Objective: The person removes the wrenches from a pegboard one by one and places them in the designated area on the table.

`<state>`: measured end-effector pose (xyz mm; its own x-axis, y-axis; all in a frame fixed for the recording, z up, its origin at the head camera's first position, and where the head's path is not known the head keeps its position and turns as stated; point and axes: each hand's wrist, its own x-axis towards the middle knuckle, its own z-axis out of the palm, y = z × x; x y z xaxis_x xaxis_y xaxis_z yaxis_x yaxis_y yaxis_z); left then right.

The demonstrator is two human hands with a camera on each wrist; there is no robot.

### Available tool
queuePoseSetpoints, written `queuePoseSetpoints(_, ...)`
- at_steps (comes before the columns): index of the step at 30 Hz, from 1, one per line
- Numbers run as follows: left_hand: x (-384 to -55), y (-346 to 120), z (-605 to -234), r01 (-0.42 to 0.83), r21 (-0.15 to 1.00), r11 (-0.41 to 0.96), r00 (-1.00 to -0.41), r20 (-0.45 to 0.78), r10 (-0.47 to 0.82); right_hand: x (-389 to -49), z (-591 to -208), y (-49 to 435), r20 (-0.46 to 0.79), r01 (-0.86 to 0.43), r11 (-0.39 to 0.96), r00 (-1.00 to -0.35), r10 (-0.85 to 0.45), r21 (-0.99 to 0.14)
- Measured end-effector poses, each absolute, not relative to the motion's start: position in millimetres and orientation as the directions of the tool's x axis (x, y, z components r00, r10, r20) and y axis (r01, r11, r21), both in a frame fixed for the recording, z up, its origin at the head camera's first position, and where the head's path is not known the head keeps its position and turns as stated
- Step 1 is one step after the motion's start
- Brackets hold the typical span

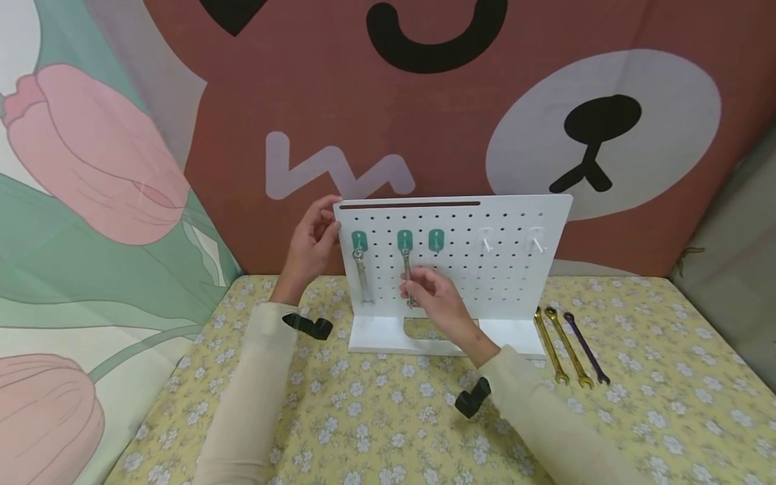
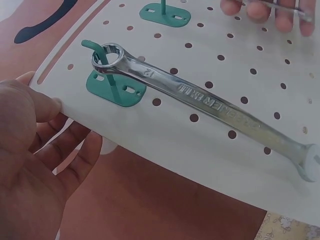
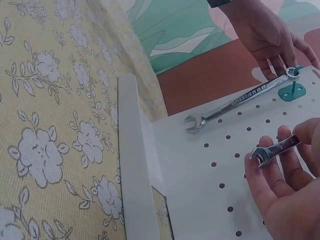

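Observation:
A white pegboard point(image 1: 479, 286) stands upright on its base, and my left hand point(image 1: 312, 242) holds its upper left edge, thumb on the front and fingers behind. Beside that hand, a silver combination wrench point(image 2: 200, 97) hangs by its ring end from the leftmost green hook point(image 2: 114, 90). My right hand point(image 1: 439, 300) pinches a second silver combination wrench point(image 1: 407, 269) near its lower, open end point(image 3: 265, 155). The upper ring end of this wrench is right at the middle green hook point(image 1: 405, 238). A third green hook point(image 1: 436, 240) to the right carries nothing.
Two white hooks point(image 1: 486, 241) sit farther right on the board. On the flowered tablecloth point(image 1: 376, 417) beside the base lie two gold wrenches point(image 1: 570, 349) and a purple wrench point(image 1: 587, 349). A printed curtain point(image 1: 424, 121) hangs behind the table.

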<state>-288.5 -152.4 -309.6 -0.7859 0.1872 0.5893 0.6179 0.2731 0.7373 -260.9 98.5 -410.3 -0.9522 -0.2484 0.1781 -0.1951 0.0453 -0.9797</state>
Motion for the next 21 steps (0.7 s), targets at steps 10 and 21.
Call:
queuePoseSetpoints(10,-288,-153,-310,0.620,0.734,0.278,-0.784,0.588,0.198,-250,-403,99,0.244,-0.263,0.041,-0.934,-0.260,-0.964)
queuePoseSetpoints(21,-288,-154,-309,0.622,0.736,0.268,-0.783,0.588,0.202,-244,-393,100,0.248,-0.276,0.070,-0.930,-0.272,-0.959)
